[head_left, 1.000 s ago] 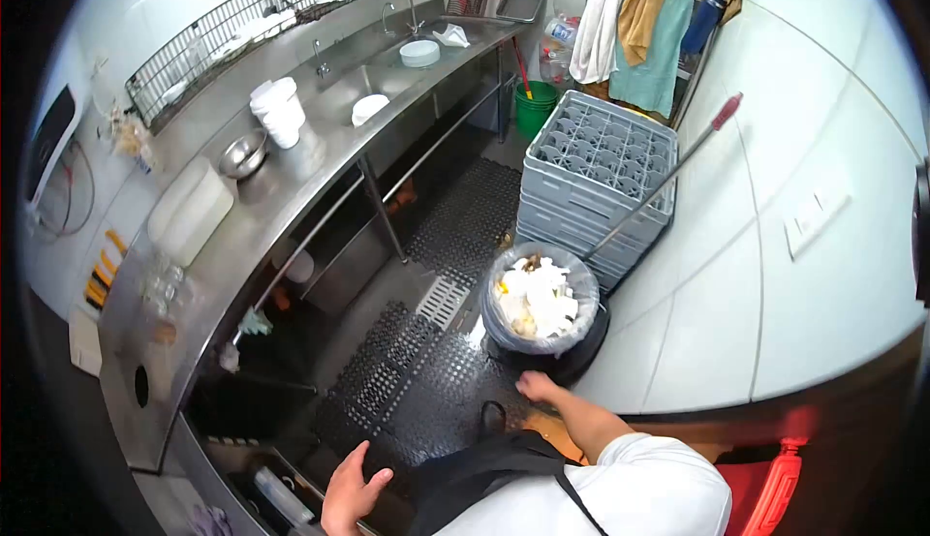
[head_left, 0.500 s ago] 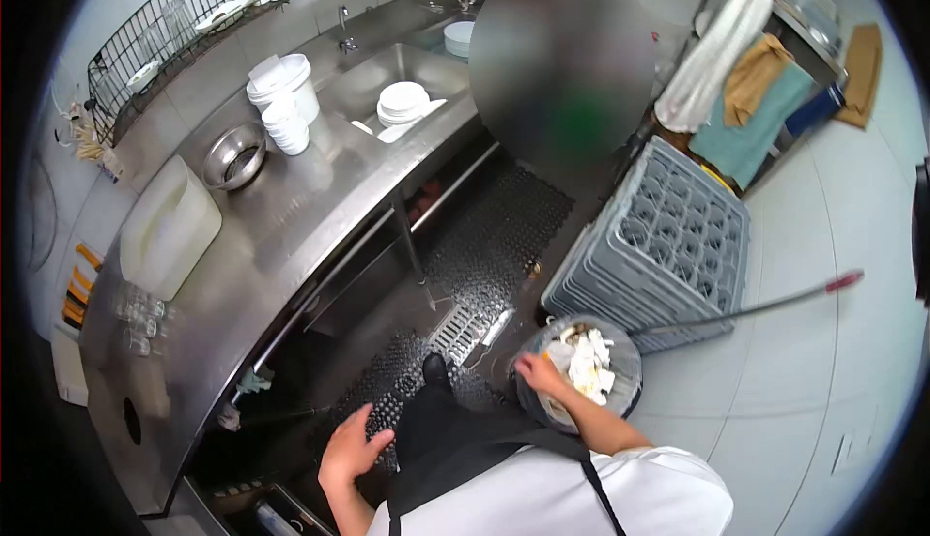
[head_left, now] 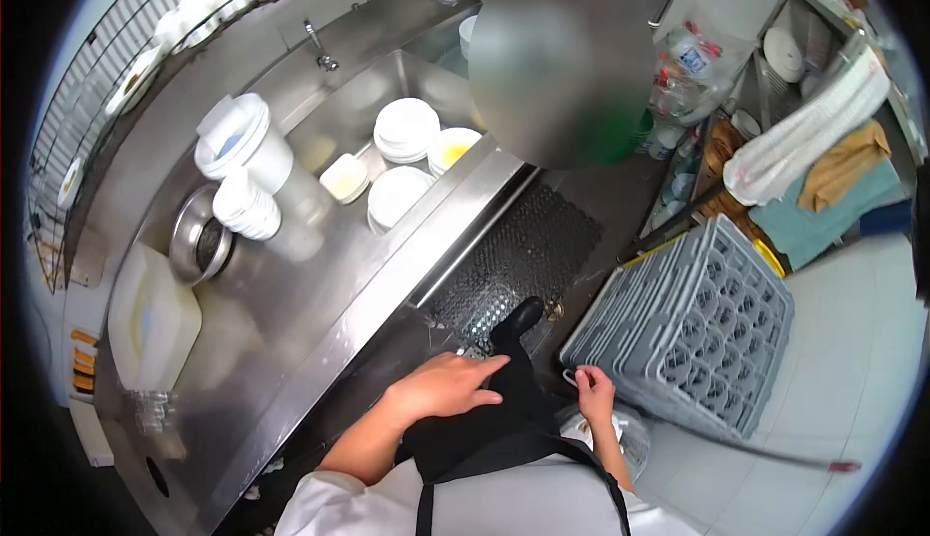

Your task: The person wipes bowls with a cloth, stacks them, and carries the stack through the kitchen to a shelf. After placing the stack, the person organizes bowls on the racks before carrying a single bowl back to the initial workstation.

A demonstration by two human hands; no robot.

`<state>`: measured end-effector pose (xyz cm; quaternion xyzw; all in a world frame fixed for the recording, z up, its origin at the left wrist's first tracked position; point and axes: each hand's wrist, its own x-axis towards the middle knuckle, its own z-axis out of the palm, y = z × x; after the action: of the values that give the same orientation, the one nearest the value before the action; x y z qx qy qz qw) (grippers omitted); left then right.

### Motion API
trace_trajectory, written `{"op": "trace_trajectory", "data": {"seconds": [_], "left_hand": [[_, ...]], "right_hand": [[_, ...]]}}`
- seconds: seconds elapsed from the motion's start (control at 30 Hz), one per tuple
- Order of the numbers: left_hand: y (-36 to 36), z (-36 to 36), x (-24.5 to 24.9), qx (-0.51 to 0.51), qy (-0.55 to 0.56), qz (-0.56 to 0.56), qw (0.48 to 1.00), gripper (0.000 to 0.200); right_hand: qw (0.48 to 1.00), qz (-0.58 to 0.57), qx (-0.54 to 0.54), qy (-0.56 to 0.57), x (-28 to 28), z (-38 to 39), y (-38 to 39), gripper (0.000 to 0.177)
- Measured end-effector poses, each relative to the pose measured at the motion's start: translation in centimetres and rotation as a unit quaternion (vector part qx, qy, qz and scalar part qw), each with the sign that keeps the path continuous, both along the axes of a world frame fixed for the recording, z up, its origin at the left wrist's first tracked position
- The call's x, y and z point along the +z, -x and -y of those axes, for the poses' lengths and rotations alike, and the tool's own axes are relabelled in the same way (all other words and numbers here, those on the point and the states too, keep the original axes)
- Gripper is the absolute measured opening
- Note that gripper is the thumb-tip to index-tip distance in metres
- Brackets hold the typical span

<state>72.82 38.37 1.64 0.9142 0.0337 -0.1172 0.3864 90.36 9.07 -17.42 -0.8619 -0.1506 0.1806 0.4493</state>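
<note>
My left hand (head_left: 450, 386) is open in front of the black apron (head_left: 450, 437), its index finger and thumb stretched out, holding nothing. My right hand (head_left: 595, 397) is raised above the waste bin (head_left: 635, 442), close to the lower corner of the grey rack stack (head_left: 605, 347). Its fingers are loosely bent and slightly apart, and no object shows in them. White waste lies in the bin, which my right forearm partly covers.
Stacked white bowls (head_left: 405, 129) and plates (head_left: 399, 197) stand in the steel sink (head_left: 320, 139). On the counter are a white bucket (head_left: 262, 153), cups (head_left: 247, 207) and a metal bowl (head_left: 199, 236). A blurred person (head_left: 562, 61) stands ahead. A long handle (head_left: 756, 452) juts right.
My right hand has lifted out of the bin and moved forward. My left hand has come up before the apron. The view has shifted towards the sink, and a foot has stepped forward.
</note>
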Motion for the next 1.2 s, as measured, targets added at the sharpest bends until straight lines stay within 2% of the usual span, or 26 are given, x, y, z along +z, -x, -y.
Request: {"op": "trace_trajectory", "data": {"seconds": [0.07, 0.13, 0.17, 0.2, 0.27, 0.4, 0.47, 0.53, 0.63, 0.77, 0.87, 0.9, 1.0, 1.07, 1.2], "left_hand": [[-6.8, -1.5, -0.6, -0.029, 0.003, -0.033, 0.999, 0.062], [-12.8, -3.0, -2.3, -0.045, -0.01, -0.028, 0.999, 0.06], [-16.2, -3.9, -1.5, -0.041, 0.005, -0.029, 0.999, 0.059], [-19.5, -4.9, -0.8, -0.043, 0.021, -0.035, 0.998, 0.058], [-25.2, -6.9, -1.3, -0.044, 0.002, -0.017, 0.999, 0.056], [-37.8, -9.8, 3.3, -0.015, 0.048, -0.046, 0.998, 0.05], [-43.5, -10.9, 3.2, -0.012, 0.038, 0.015, 0.999, 0.045], [-49.0, -11.7, 2.4, -0.021, 0.054, 0.028, 0.998, 0.043], [-58.3, -12.8, 2.3, -0.076, 0.07, 0.027, 0.994, 0.04], [-72.9, -13.7, 4.6, -0.165, 0.079, 0.086, 0.979, 0.039], [-84.4, -12.6, 6.3, -0.228, 0.177, 0.164, 0.943, 0.043], [-88.1, -11.5, 7.3, -0.266, 0.222, 0.193, 0.918, 0.045], [-99.0, -5.8, 8.8, -0.338, 0.36, 0.253, 0.832, 0.052], [-105.5, -1.0, 9.7, -0.317, 0.546, 0.073, 0.772, 0.055], [-119.4, 8.0, 11.7, -0.263, 0.638, 0.005, 0.724, 0.063]], "right_hand": [[1.0, -0.012, 0.0, -0.024, 3.3, -4.1, -4.9, 0.021], [0.997, 0.048, 0.014, -0.05, 2.2, -5.8, -10.6, 0.021], [0.999, -0.025, 0.004, -0.019, 5.4, -7.5, -13.4, 0.021], [0.998, 0.054, 0.037, -0.017, 5.2, -8.1, -16.7, 0.02], [0.993, 0.08, 0.077, -0.04, 8.9, -9.6, -23.1, 0.019], [0.989, 0.135, 0.048, -0.045, 14.0, -10.6, -35.4, 0.018], [0.982, 0.181, 0.026, -0.043, 15.2, -10.6, -40.8, 0.018], [0.986, 0.164, -0.015, -0.04, 17.1, -10.6, -44.5, 0.018], [0.978, 0.192, -0.065, -0.056, 17.5, -10.6, -48.9, 0.017], [0.976, 0.152, -0.131, -0.085, 16.9, -11.3, -52.7, 0.016], [0.968, 0.152, -0.167, -0.112, 17.8, -13.4, -56.2, 0.017], [0.964, 0.184, -0.16, -0.109, 19.1, -14.0, -57.7, 0.019], [0.956, 0.177, -0.158, -0.172, 22.8, -14.8, -61.9, 0.019], [0.941, 0.2, -0.168, -0.217, 24.6, -14.9, -64.7, 0.022], [0.882, 0.272, -0.154, -0.352, 25.3, -13.8, -70.0, 0.037]]}}
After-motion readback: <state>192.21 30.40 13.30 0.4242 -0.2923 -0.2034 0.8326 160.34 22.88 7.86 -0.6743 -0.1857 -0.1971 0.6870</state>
